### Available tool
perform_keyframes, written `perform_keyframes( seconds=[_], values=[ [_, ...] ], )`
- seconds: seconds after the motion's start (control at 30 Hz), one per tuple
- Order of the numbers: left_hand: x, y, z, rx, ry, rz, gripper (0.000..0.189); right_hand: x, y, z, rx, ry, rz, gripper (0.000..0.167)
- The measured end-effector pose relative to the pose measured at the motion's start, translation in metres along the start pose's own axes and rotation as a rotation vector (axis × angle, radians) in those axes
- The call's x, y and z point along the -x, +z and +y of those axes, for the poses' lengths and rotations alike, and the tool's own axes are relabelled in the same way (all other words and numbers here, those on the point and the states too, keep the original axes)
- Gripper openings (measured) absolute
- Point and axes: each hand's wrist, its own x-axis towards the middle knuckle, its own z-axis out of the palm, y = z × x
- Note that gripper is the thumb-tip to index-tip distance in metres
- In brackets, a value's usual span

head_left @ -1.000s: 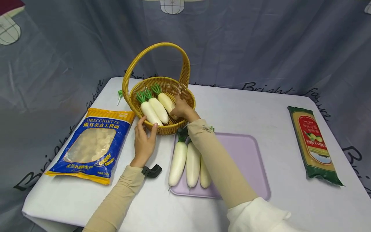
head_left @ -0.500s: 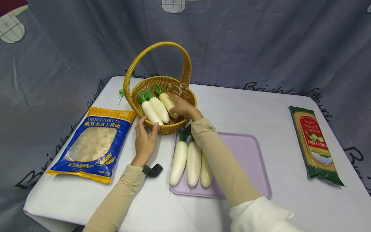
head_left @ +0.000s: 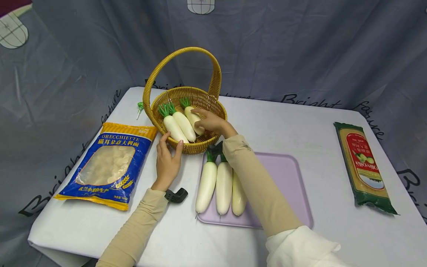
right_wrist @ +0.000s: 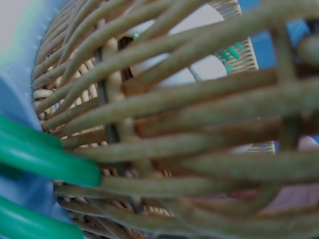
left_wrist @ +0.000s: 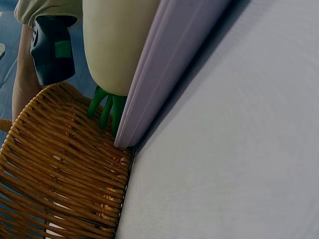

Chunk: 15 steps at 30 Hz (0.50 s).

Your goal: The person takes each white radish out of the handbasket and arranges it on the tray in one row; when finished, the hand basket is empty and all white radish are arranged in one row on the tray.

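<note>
In the head view, a round wicker basket (head_left: 195, 149) with a tall handle holds three white radishes with green tops. My right hand (head_left: 213, 122) reaches inside over the rightmost radish (head_left: 190, 115), its extended fingers and thumb touching it. The other two radishes (head_left: 174, 127) lie side by side to its left. My left hand (head_left: 168, 163) rests its fingertips and thumb against the basket's near left side. In the right wrist view, basket weave (right_wrist: 199, 104) fills most of the picture and hides my right fingers. The left wrist view shows the basket wall (left_wrist: 65, 159), not my left fingers.
A lilac tray (head_left: 277, 178) bearing three larger white radishes (head_left: 206, 187) lies below the basket, partly under my right forearm. An orecchiette bag (head_left: 106, 165) is at left, a green-ended pasta packet (head_left: 363, 167) at right. A green lollipop (head_left: 139, 107) lies behind the bag.
My right hand has risen slightly and its fingers have come up from deeper in the basket, leaving more of the rightmost radish visible. My left hand stays at the basket's side.
</note>
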Motion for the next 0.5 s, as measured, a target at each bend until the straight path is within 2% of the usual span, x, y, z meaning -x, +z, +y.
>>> perform_keyframes(
  seconds=[0.17,0.5],
  values=[
    [0.0002,-0.0001,-0.0016,-0.003,0.009,0.01,0.053,-0.001,-0.001,0.0011,-0.038,0.006,-0.023,0.055],
    [-0.0008,-0.0022,-0.0011,-0.001,0.004,0.007,0.054,-0.0041,-0.0041,-0.0009,-0.235,0.017,-0.093,0.054]
  ],
)
